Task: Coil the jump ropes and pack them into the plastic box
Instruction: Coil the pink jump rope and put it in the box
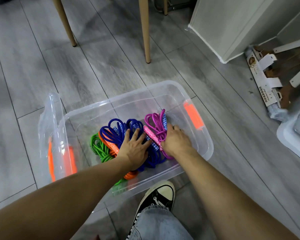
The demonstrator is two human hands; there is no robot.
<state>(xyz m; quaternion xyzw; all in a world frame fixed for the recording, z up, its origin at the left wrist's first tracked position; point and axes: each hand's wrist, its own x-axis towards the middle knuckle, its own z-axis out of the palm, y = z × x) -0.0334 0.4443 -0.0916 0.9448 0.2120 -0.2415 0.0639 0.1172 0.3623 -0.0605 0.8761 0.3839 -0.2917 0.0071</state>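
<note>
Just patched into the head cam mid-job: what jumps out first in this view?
Bright coiled jump ropes in the clear plastic box on the grey floor: green rope at left, orange rope, blue rope in the middle, magenta rope at right. The left hand presses flat on the blue coil; the right hand rests on the magenta bundle.

A clear plastic box (196, 94) with orange latches (193, 116) holds coiled ropes: green (98, 147), orange (109, 144), dark blue (118, 129) and magenta (154, 118). Handles (150, 133) carry pink-and-white and blue-and-white diamond patterns. Grey plank floor (42, 58). Black-and-white sneaker (160, 193), light blue jeans (156, 224).
</note>
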